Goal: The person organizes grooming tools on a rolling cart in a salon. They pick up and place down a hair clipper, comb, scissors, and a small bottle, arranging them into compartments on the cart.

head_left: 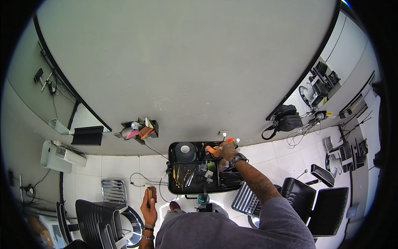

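Note:
My left hand (149, 209) holds a small wooden-backed brush with reddish bristles (152, 194) upright, to the left of a black tool tray (199, 190). Over the tray's back right part, my right hand (228, 151) grips an orange object (214, 151), probably a spray bottle; my fingers hide much of it. A roll of dark neck strips or tape (185, 152) sits in the back left compartment. Gold scissors (178, 178) and silver tools (190, 178) lie in the front left one, beside green (211, 165) and clear clipper guards (208, 174).
A wall holder (153, 129) with a hair dryer (127, 133) hangs at the back left. Black barber chairs stand left (96, 214) and right (298, 194). A black bag (287, 119) hangs on the right. Cables (146, 179) lie on the floor left of the tray.

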Action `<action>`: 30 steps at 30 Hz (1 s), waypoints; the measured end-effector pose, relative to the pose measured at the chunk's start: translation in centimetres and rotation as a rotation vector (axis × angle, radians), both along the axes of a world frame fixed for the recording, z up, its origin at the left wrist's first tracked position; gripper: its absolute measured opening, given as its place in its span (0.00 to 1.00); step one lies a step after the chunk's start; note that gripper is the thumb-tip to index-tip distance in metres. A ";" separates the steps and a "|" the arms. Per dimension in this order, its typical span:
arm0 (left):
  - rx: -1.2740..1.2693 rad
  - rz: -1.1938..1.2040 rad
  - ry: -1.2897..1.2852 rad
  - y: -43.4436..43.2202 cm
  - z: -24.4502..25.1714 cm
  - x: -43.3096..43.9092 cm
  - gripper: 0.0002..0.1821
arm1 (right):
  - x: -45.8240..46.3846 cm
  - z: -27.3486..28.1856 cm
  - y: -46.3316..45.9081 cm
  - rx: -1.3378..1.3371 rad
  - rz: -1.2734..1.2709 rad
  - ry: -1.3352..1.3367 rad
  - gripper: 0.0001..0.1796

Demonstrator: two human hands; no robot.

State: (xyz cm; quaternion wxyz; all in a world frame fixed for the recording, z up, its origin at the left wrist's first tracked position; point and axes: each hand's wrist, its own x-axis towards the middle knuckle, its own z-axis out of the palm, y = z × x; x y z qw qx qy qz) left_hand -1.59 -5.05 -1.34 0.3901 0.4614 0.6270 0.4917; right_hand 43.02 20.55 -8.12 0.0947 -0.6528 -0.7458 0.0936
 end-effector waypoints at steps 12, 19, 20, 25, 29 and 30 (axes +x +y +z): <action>0.028 -0.004 0.052 -0.3 0.6 0.0 0.28 | 0.5 0.3 0.5 -0.071 0.025 -0.042 0.17; 0.003 0.028 0.050 -0.6 0.4 0.3 0.28 | -0.9 3.3 -0.9 -0.009 -0.001 -0.217 0.17; -0.002 0.042 0.092 -0.8 0.4 0.3 0.28 | -1.4 3.2 -0.7 0.023 -0.017 -0.278 0.18; -0.043 0.040 0.067 -1.3 1.1 0.6 0.29 | -3.7 -1.3 3.2 -0.186 0.221 -0.188 0.15; -0.077 0.081 0.152 -2.0 2.0 0.4 0.28 | -4.4 -8.1 4.9 -0.449 0.037 -0.196 0.12; -0.026 0.099 0.164 -2.3 2.1 0.3 0.28 | -4.6 -9.6 4.9 -0.410 0.098 -0.226 0.12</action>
